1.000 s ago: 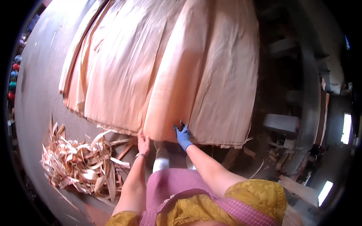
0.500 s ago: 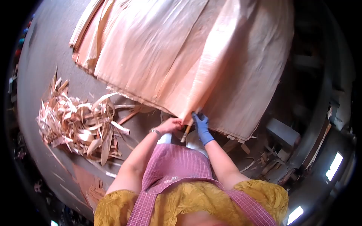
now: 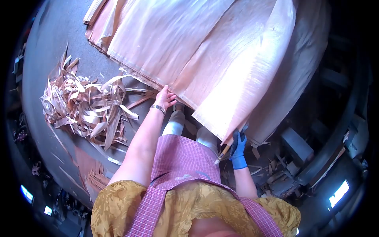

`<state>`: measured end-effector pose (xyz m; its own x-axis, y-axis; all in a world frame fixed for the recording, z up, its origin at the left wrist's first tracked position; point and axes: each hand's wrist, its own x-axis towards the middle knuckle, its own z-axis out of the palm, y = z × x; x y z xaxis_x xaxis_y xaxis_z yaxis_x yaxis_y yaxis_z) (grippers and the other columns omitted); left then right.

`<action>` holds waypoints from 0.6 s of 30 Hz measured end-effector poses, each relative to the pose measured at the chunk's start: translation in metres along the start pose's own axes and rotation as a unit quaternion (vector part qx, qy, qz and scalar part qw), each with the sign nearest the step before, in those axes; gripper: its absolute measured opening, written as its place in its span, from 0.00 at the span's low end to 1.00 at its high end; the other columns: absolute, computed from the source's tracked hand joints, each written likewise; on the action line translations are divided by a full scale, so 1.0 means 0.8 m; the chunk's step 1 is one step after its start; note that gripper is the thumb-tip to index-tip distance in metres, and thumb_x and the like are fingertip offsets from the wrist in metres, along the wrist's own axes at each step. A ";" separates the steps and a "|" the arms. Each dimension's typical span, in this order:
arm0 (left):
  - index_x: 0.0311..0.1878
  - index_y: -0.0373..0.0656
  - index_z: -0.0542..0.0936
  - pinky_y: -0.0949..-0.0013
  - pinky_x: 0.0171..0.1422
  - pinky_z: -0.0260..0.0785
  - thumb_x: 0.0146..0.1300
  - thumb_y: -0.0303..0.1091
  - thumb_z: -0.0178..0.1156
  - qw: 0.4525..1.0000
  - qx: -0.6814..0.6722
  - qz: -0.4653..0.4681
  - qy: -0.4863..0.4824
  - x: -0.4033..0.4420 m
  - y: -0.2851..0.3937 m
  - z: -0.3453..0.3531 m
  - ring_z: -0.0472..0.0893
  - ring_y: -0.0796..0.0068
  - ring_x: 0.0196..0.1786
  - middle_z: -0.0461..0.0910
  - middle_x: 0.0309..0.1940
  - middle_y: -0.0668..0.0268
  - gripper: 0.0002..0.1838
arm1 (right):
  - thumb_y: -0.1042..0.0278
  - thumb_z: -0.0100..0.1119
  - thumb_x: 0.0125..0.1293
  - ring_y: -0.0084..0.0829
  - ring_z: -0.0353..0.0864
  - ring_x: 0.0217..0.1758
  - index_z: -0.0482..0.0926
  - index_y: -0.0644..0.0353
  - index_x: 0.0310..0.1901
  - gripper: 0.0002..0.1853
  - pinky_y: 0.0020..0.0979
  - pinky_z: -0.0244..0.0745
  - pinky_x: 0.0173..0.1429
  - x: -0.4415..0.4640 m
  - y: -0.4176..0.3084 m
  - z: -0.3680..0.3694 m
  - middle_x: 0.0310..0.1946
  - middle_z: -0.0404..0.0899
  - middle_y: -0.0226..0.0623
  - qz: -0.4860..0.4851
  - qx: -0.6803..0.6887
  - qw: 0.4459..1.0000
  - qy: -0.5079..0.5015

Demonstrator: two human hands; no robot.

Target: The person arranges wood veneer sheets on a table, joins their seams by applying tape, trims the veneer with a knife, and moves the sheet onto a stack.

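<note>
Grey floor (image 3: 37, 71) bears shavings (image 3: 85, 106) left of the veneer stack (image 3: 166, 47), a bright window (image 3: 338, 193) right of it, the left hand (image 3: 165, 98) spread at its edge (image 3: 141, 78), the right hand (image 3: 238, 147) clasping its lifted sheet (image 3: 244, 87).

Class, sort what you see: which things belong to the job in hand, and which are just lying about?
Seemingly part of the job:
- lifted sheet, its lower edge at the gloved right hand
- stick in that hand
- stacked sheets, left hand at their edge

Probably lying about:
- heap of loose strips
- grey block
</note>
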<state>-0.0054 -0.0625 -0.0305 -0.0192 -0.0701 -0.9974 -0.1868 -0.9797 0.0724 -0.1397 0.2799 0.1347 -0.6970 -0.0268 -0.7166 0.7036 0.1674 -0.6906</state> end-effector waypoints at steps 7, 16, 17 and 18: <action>0.52 0.49 0.76 0.52 0.52 0.72 0.66 0.55 0.61 1.000 0.010 0.007 -0.002 -0.003 -0.004 -0.005 0.75 0.66 0.48 0.76 0.47 0.66 0.22 | 0.67 0.65 0.66 0.20 0.75 0.42 0.77 0.65 0.52 0.17 0.25 0.71 0.46 0.000 -0.014 -0.093 0.44 0.79 0.28 -0.033 -0.107 0.993 0.036; 0.37 0.43 0.75 0.68 0.32 0.78 0.66 0.38 0.65 0.980 0.045 0.173 -0.086 -0.007 -0.014 -0.005 0.77 0.77 0.25 0.76 0.25 0.71 0.10 | 0.61 0.63 0.69 0.28 0.78 0.48 0.74 0.70 0.56 0.22 0.30 0.73 0.54 0.008 -0.009 -0.122 0.49 0.81 0.39 -0.100 -0.171 0.975 0.102; 0.36 0.43 0.75 0.70 0.29 0.76 0.66 0.38 0.65 0.980 0.075 0.165 -0.076 -0.010 -0.024 -0.004 0.76 0.77 0.23 0.75 0.24 0.71 0.11 | 0.60 0.63 0.68 0.29 0.78 0.49 0.74 0.70 0.56 0.23 0.32 0.72 0.55 0.011 0.002 -0.120 0.50 0.81 0.40 -0.100 -0.180 0.968 0.141; 0.35 0.42 0.75 0.72 0.27 0.74 0.66 0.38 0.65 0.980 0.104 0.158 -0.065 -0.016 -0.036 -0.003 0.75 0.78 0.22 0.75 0.24 0.71 0.11 | 0.60 0.64 0.68 0.30 0.79 0.51 0.75 0.71 0.56 0.24 0.33 0.72 0.56 0.016 0.018 -0.123 0.51 0.81 0.42 -0.099 -0.188 0.960 0.180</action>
<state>0.0027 -0.0340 -0.0201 -0.2304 -0.3252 -0.9172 -0.3476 -0.8528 0.3897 -0.1518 0.3789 0.1248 -0.8621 0.2359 -0.4486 0.5000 0.5407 -0.6765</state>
